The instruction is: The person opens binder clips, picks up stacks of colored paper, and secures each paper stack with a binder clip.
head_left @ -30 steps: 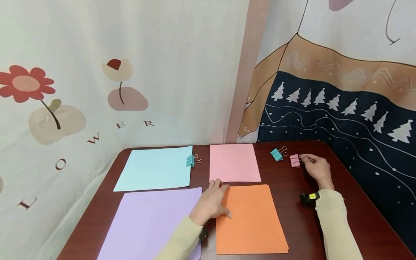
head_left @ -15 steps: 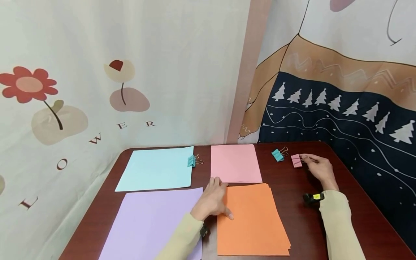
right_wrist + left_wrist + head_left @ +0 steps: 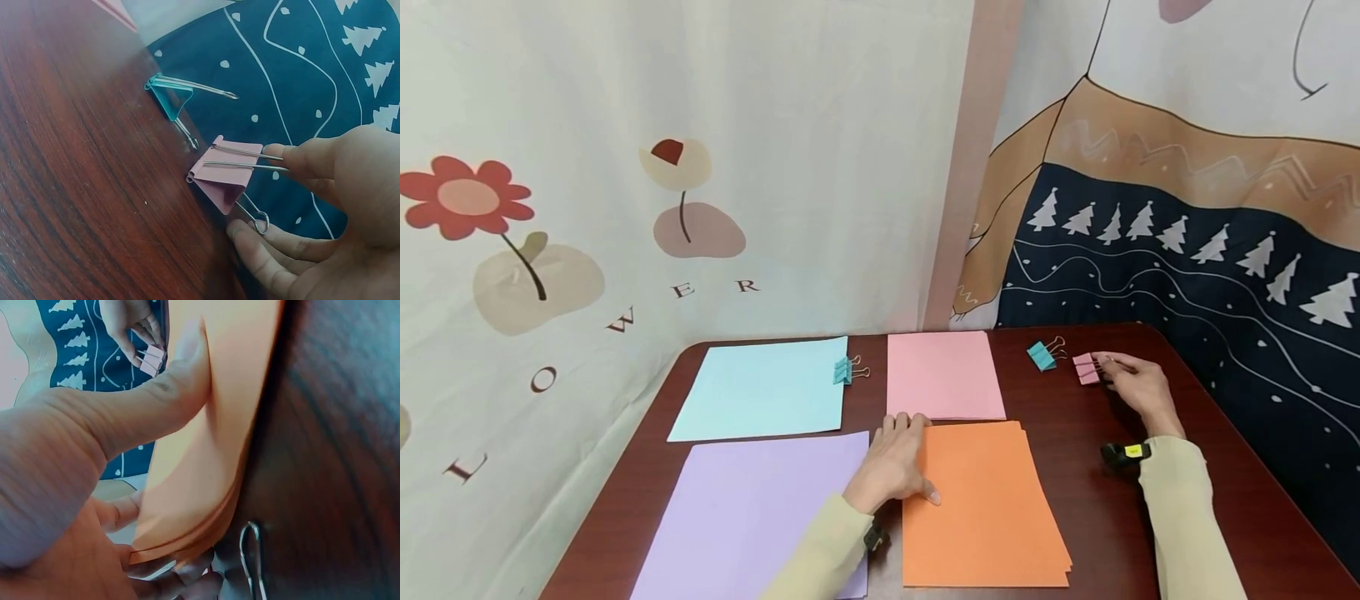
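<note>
My left hand (image 3: 891,467) grips a stack of orange paper (image 3: 985,517) by its left edge. In the left wrist view, the thumb lies on top of the orange sheets (image 3: 244,350), fingers tuck beneath, and the stack's edge bends. At the table's far right, my right hand (image 3: 1138,387) pinches a pink binder clip (image 3: 1086,368) by its wire handles. The right wrist view has the pink clip (image 3: 228,165) just above or on the wood; contact is unclear. A teal binder clip (image 3: 1042,357) lies left of it.
Pale blue paper (image 3: 760,392) at back left carries another teal binder clip (image 3: 842,371) on its right edge. Purple paper (image 3: 752,517) lies left of my left arm, pink paper (image 3: 943,375) behind the orange stack. Curtains border the brown table (image 3: 1097,533) behind and at the sides.
The orange sheets have fanned slightly at their right edge and lower right corner. Both hands stay almost where they were, still on the orange paper and the pink binder clip.
</note>
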A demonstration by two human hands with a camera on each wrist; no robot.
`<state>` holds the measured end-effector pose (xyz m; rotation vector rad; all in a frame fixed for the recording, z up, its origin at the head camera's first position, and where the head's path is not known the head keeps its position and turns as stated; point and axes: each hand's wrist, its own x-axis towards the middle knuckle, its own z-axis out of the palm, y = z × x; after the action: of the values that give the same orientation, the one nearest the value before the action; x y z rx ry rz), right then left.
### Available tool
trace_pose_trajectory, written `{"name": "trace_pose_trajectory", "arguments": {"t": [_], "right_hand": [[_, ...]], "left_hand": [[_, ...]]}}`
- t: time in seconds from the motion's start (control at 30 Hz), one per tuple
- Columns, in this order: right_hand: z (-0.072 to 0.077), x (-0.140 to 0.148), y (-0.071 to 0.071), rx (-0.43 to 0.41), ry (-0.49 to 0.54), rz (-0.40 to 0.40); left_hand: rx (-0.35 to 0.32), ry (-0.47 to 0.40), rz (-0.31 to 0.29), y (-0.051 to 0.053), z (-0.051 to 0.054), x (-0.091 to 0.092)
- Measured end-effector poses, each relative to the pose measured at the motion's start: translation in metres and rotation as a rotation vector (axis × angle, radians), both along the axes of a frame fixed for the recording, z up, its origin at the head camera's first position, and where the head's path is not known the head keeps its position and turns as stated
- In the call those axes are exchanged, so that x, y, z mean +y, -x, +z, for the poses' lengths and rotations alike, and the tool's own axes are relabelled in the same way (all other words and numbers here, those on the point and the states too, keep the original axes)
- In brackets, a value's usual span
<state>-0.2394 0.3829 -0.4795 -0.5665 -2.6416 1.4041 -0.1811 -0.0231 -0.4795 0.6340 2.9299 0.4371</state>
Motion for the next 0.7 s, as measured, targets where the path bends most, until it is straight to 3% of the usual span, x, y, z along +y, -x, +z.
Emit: {"name": "trace_pose_trajectory", "arguments": {"t": [0.2, 0.3, 0.5, 0.7], "right_hand": [[0.0021, -0.0002, -0.0010, 0.006, 0.006, 0.009], [0.0031, -0.0005, -0.0002, 0.015, 0.005, 0.016], [0.0024, -0.0010, 0.0008, 0.033, 0.020, 0.020], [0.0022, 0.0012, -0.0003, 0.018, 0.049, 0.004]], "left_hand": [[-0.062, -0.038, 0.020, -0.0034, 0.0041, 0.0003], [-0.114, -0.134, 0.042, -0.0020, 0.0049, -0.0014], [-0.210, -0.347, 0.139, 0.0013, 0.0054, -0.0047], [-0.292, -0.493, 0.196, 0.0036, 0.0052, -0.0068]]}}
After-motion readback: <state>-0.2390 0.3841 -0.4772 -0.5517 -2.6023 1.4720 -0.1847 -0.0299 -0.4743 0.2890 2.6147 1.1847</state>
